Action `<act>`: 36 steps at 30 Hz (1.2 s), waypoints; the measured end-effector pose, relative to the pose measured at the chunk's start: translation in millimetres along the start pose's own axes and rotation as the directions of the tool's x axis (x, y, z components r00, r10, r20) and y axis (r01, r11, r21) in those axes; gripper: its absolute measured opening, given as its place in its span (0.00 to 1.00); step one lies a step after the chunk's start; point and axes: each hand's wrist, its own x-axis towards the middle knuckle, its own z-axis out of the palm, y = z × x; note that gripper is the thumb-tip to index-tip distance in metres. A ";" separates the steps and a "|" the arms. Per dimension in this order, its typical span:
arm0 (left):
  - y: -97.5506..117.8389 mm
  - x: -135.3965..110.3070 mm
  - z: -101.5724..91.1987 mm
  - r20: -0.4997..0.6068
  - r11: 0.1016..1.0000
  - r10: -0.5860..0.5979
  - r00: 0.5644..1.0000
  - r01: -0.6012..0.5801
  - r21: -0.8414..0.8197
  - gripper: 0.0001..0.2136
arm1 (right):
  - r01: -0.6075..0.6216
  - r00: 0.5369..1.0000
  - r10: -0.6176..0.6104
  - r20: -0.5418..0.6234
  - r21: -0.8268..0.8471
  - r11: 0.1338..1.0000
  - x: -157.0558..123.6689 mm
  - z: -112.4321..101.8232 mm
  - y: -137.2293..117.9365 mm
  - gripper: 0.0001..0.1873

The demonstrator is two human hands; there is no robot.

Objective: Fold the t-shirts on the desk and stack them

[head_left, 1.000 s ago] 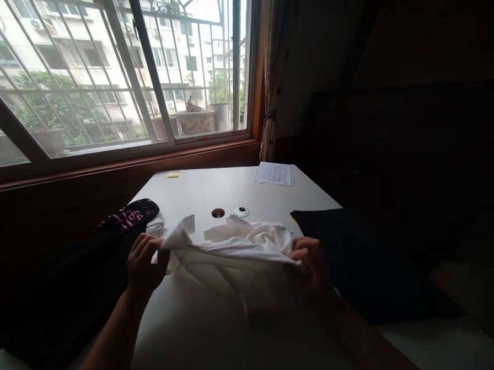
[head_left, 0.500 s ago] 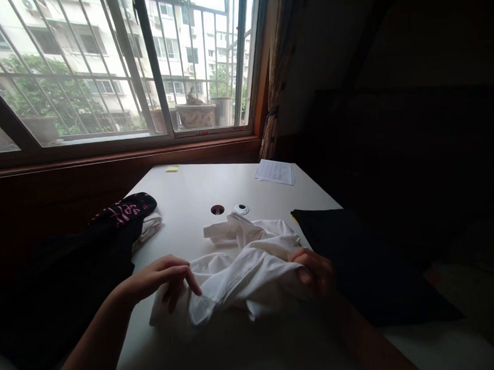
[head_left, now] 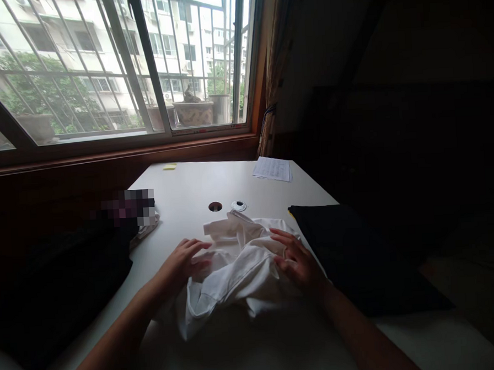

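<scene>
A crumpled white garment [head_left: 239, 279], with what looks like a collar at its far end, lies on the white table [head_left: 185, 191] in front of me. At its left side is my left hand [head_left: 188, 260], fingers apart and pointing inward over the cloth. My right hand [head_left: 294, 257] is over the garment's right side, its fingers spread and not closed on the fabric. Whether the fingertips touch the cloth I cannot tell. The garment's near underside is in shadow.
Black clothing [head_left: 69, 271] is heaped along the left edge, partly blurred. A folded dark cloth [head_left: 358, 256] lies on the right. Printed papers [head_left: 272, 169], a yellow sticky note [head_left: 170, 167], a cable hole [head_left: 215, 207] and its round white cover [head_left: 238, 206] are farther back, below a barred window [head_left: 191, 61].
My right hand has let go of the garment's right edge and opened. The left hand has shifted forward and right over the cloth. The garment's near left edge now hangs differently.
</scene>
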 end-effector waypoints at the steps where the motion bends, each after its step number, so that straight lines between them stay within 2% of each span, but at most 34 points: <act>1: -3.4 -1.1 6.7 0.053 1.000 0.003 0.999 -0.002 -0.007 0.16 | 0.011 0.998 -0.009 0.059 -0.022 1.000 0.2 2.2 0.0 0.25; 4: -6.7 -2.8 18.3 0.153 0.999 -0.029 0.988 0.034 -0.030 0.14 | 0.092 0.980 -0.080 0.182 -0.057 0.994 0.2 7.0 -0.7 0.33; 7: 2.4 -0.9 13.3 0.134 0.992 -0.103 0.986 0.112 -0.057 0.08 | 0.161 0.969 -0.135 0.205 -0.120 0.980 0.5 11.8 -2.4 0.35; 10: 15.6 2.0 -5.0 -0.001 0.967 -0.215 0.977 0.212 -0.142 0.09 | 0.238 0.964 -0.200 0.177 -0.233 0.943 1.2 15.8 -5.5 0.23; 12: 19.9 2.0 -21.7 -0.168 0.936 -0.321 0.932 0.285 -0.206 0.11 | 0.311 0.949 -0.286 0.129 -0.277 0.909 1.3 14.9 -8.9 0.12; 14: 17.5 -0.2 -40.4 -0.353 0.890 -0.444 0.823 0.360 -0.278 0.12 | 0.375 0.924 -0.379 0.047 -0.295 0.879 0.5 9.8 -13.2 0.08; 16: 9.1 -3.9 -58.9 -0.510 0.836 -0.547 0.664 0.406 -0.368 0.13 | 0.407 0.893 -0.446 -0.061 -0.313 0.858 -1.3 2.2 -17.2 0.08; 18: -2.7 -7.6 -74.1 -0.608 0.793 -0.609 0.510 0.412 -0.449 0.13 | 0.401 0.877 -0.462 -0.134 -0.327 0.856 -3.4 -4.2 -20.1 0.09; 19: -8.7 -8.9 -79.3 -0.622 0.776 -0.630 0.465 0.409 -0.480 0.14 | 0.386 0.881 -0.450 -0.147 -0.326 0.863 -4.0 -5.8 -21.0 0.09; 20: -14.4 -9.6 -82.6 -0.613 0.760 -0.649 0.451 0.410 -0.504 0.14 | 0.363 0.893 -0.425 -0.148 -0.320 0.875 -4.1 -6.0 -21.3 0.10; 21: -19.2 -9.8 -83.8 -0.583 0.746 -0.665 0.466 0.419 -0.517 0.14 | 0.334 0.910 -0.390 -0.141 -0.308 0.891 -3.5 -4.8 -21.2 0.10; 23: -26.0 -8.9 -81.4 -0.496 0.734 -0.678 0.543 0.456 -0.504 0.16 | 0.270 0.944 -0.310 -0.113 -0.276 0.923 -0.6 0.8 -19.1 0.14; 25: -29.1 -7.4 -76.1 -0.436 0.748 -0.662 0.610 0.493 -0.445 0.19 | 0.220 0.970 -0.238 -0.042 -0.250 0.943 3.5 8.2 -14.5 0.25; 27: -30.1 -6.9 -72.7 -0.430 0.762 -0.647 0.629 0.522 -0.383 0.20 | 0.205 0.979 -0.193 0.071 -0.226 0.952 6.6 14.8 -8.0 0.36; 29: -31.4 -8.4 -74.2 -0.459 0.758 -0.652 0.604 0.549 -0.353 0.19 | 0.194 0.974 -0.163 0.157 -0.208 0.959 7.7 18.8 -1.9 0.41; 30: -32.8 -9.9 -76.9 -0.480 0.750 -0.658 0.579 0.562 -0.350 0.18 | 0.191 0.971 -0.155 0.180 -0.198 0.961 7.6 19.6 0.4 0.40; 31: -34.9 -11.9 -80.7 -0.504 0.742 -0.664 0.553 0.570 -0.353 0.18 | 0.189 0.970 -0.153 0.188 -0.192 0.963 7.3 19.7 1.7 0.37; 34: -45.0 -19.6 -95.6 -0.568 0.728 -0.671 0.477 0.570 -0.382 0.18 | 0.220 0.966 -0.191 0.172 -0.173 0.960 6.9 15.4 0.5 0.17; 36: -53.3 -25.2 -105.6 -0.602 0.720 -0.679 0.420 0.544 -0.432 0.19 | 0.254 0.963 -0.232 0.139 -0.168 0.952 7.0 8.1 -2.7 0.12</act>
